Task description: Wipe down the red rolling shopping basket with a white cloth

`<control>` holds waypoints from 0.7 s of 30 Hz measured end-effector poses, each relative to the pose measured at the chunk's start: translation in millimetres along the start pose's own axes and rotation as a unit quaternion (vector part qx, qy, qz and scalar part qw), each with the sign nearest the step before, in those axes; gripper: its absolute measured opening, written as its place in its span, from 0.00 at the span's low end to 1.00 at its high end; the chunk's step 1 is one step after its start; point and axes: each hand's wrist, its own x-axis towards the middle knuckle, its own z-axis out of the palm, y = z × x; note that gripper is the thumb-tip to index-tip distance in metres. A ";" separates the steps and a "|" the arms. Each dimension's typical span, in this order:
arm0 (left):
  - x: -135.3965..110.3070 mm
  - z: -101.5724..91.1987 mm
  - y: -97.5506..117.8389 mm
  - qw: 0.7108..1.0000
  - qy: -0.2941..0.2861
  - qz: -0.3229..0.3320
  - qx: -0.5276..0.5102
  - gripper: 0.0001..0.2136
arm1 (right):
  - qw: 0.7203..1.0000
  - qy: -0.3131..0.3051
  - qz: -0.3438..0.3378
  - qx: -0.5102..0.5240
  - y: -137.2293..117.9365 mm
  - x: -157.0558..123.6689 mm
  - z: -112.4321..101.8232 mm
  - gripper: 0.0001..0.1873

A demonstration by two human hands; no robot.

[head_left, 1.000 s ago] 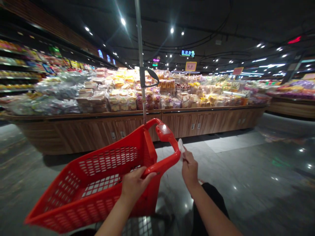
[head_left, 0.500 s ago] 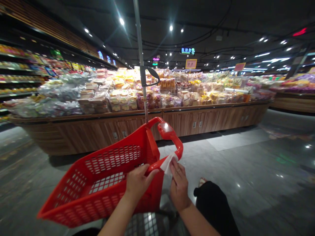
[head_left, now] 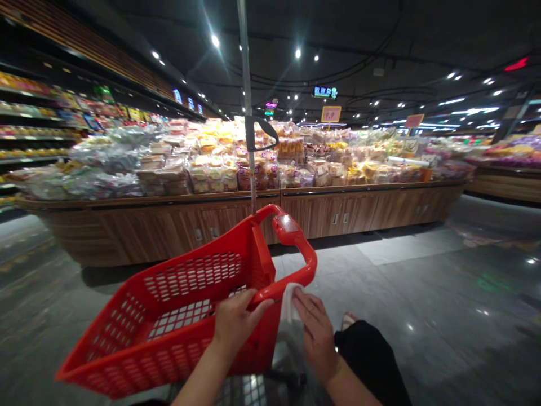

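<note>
The white tissue (head_left: 289, 303) lies against the near part of the handle bar (head_left: 308, 269) of the red shopping cart (head_left: 262, 254), and its lower edge hangs loose below the bar. The right hand (head_left: 318, 332) holds this tissue, with its fingers bent over it and pressing toward the bar. The left hand (head_left: 236, 320) is closed around the near end of the same bar, beside the cart's rim; its fingertips are hidden. The curved far part of the bar is free of hands. Just to the right of the cart is a black trouser leg (head_left: 374, 361), and past it the grey tiled floor (head_left: 426, 299) gives wide open room. Beyond the cart, across a strip of floor, a wood-panelled display stand (head_left: 333, 211) runs to both sides, and clear bags of baked goods (head_left: 215, 172) are piled up to its front edge.
</note>
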 end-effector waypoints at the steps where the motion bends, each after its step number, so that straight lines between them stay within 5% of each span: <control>1: -0.7 -0.4 -1.5 1.000 0.004 0.004 -0.001 0.18 | 1.000 0.014 0.018 -0.004 1.1 2.9 -8.7 0.30; 5: -3.9 -3.7 -7.2 0.999 0.023 0.024 -0.007 0.18 | 0.994 0.085 0.069 -0.021 9.2 29.2 -43.9 0.29; 11: -7.1 -10.1 -12.7 0.999 0.034 0.034 -0.020 0.18 | 0.994 -0.109 -0.012 0.000 34.8 83.2 -48.5 0.31; 14: -8.9 -13.8 -14.3 0.999 0.027 0.031 -0.023 0.17 | 0.987 -0.157 -0.021 -0.025 46.7 103.2 -47.6 0.34; 21: -13.9 -24.0 -20.9 0.999 0.011 0.026 -0.045 0.15 | 0.944 -0.316 -0.097 -0.004 25.5 125.5 -73.8 0.29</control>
